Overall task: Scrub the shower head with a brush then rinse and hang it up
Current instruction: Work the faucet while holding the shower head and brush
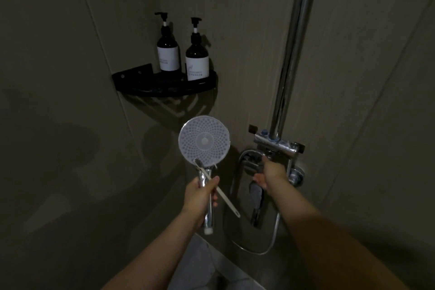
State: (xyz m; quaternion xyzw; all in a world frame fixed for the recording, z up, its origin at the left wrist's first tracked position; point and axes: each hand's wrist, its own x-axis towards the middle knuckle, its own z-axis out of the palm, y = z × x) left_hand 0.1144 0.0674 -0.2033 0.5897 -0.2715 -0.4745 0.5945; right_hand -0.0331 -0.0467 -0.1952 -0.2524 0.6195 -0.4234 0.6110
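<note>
The left hand (200,192) is wrapped around the chrome handle of the shower head (203,141), gripping it roughly mid-handle. The shower head stands nearly upright, its long axis running from the white hose end at the bottom up to the round spray plate at the top, which faces the camera. Pinned in the same grip is a slim toothbrush-like brush (217,189); it lies diagonally across the handle, bristle end up-left at the base of the spray plate, tail pointing down-right past the fingers. The right hand (270,173) reaches forward to the chrome mixer valve (277,146) on the wall, its fingers on the fitting's underside; the dim light hides whether they curl around a control. A chrome riser pipe (292,49) climbs from the valve, and the shower hose (270,240) loops below. In the corner, a black corner shelf (164,87) carries two dark pump bottles (197,59) side by side.
</note>
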